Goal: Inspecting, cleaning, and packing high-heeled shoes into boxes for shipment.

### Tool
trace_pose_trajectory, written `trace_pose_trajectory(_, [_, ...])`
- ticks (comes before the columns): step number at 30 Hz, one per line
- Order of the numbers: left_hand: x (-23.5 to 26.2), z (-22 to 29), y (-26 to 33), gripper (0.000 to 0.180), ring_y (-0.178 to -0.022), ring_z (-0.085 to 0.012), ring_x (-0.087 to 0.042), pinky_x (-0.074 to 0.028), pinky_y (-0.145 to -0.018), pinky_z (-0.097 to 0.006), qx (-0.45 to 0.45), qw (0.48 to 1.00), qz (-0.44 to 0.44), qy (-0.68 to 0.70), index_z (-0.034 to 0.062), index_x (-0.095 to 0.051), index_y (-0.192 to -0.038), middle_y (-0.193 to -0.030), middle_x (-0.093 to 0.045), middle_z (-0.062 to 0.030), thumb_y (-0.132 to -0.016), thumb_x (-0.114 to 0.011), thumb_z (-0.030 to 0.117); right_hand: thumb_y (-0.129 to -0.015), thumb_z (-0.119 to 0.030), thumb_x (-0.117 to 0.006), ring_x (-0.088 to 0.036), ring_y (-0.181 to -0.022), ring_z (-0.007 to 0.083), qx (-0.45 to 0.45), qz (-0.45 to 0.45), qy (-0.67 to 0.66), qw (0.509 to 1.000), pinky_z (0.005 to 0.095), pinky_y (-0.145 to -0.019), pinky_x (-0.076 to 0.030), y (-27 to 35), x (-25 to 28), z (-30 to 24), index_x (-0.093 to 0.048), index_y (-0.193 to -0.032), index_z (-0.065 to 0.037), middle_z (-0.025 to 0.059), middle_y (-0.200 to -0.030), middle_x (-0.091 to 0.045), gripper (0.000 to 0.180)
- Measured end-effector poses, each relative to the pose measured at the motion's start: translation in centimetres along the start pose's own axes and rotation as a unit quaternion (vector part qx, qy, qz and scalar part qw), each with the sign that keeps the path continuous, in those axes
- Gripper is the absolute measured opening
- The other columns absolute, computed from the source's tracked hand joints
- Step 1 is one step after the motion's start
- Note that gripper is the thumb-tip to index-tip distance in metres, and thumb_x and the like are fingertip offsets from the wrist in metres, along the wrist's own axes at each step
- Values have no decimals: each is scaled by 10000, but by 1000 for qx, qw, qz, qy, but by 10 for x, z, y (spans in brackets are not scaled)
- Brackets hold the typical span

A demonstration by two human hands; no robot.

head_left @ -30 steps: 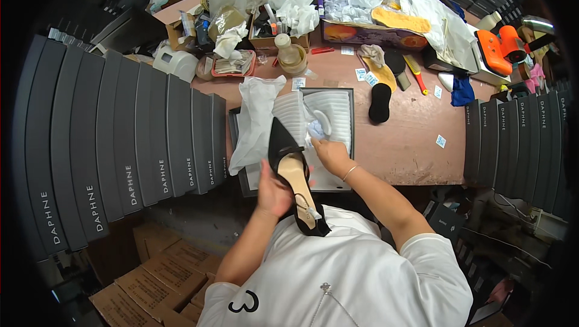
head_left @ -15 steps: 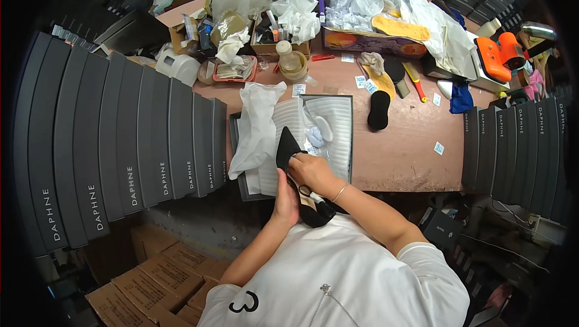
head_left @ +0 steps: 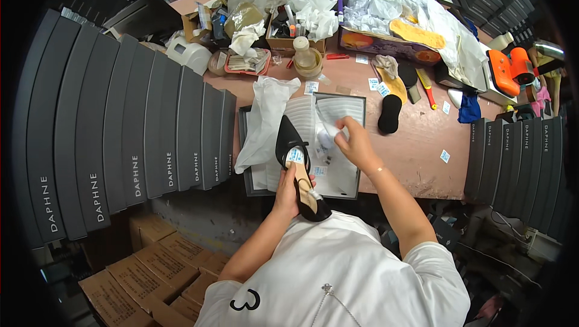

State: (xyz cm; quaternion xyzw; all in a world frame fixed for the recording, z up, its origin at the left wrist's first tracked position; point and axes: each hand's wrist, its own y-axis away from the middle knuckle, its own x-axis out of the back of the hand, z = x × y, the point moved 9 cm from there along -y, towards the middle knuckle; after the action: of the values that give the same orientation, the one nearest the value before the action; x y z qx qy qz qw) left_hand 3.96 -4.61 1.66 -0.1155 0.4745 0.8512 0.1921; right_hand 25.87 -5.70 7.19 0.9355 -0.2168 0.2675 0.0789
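My left hand (head_left: 287, 193) is wrapped round a black pointed-toe shoe (head_left: 291, 137), toe pointing away from me. Its beige insole faces up with a blue-and-white sticker (head_left: 295, 155) on it, and a strap and small pale piece lie near the heel. Over the open shoe box (head_left: 360, 164), my right hand (head_left: 357, 144) has thumb and forefinger curled at a thin white pad (head_left: 330, 126), which it seems to pinch; the fingers partly hide it. White ribbed foam sheet (head_left: 300, 110) lines the box. White tissue paper (head_left: 265, 119) drapes over its left side.
Dark grey shoe boxes (head_left: 151, 122) stand in a long row at left, others (head_left: 515, 170) at right. A black insole pad (head_left: 388, 114), a yellow-and-red brush (head_left: 427, 88) and a glue jar (head_left: 307, 61) lie on the table. Cardboard cartons (head_left: 145, 269) sit low at left.
My right hand has left the shoe and moved right to the white pad in the box. The shoe's insole and sticker now show. My left hand keeps its hold. The view has shifted slightly.
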Motion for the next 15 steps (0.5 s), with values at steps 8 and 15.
trace_pose_trajectory(8, [-26,9,1,573,-743,-155,-585,-483,-670,-313,-69,996,-52,-16,75,-574,-911,-791,-598,-42,-961,-332,592,-801,-166,-684,-607,-913,392,97,-157,-31,982,431,-741,-491,34,-43,-77,-493,-1265,-58,205,-1108,-615,513])
trace_pose_trajectory(15, [-31,5,16,461,-748,-131,-592,-517,-654,-294,-85,994,-54,-52,98,-487,-1111,-882,-588,-30,-981,-363,522,-782,-202,-713,-594,-875,378,87,-139,-34,986,404,-751,-486,45,-53,-58,-555,-1136,4,198,-976,-616,439])
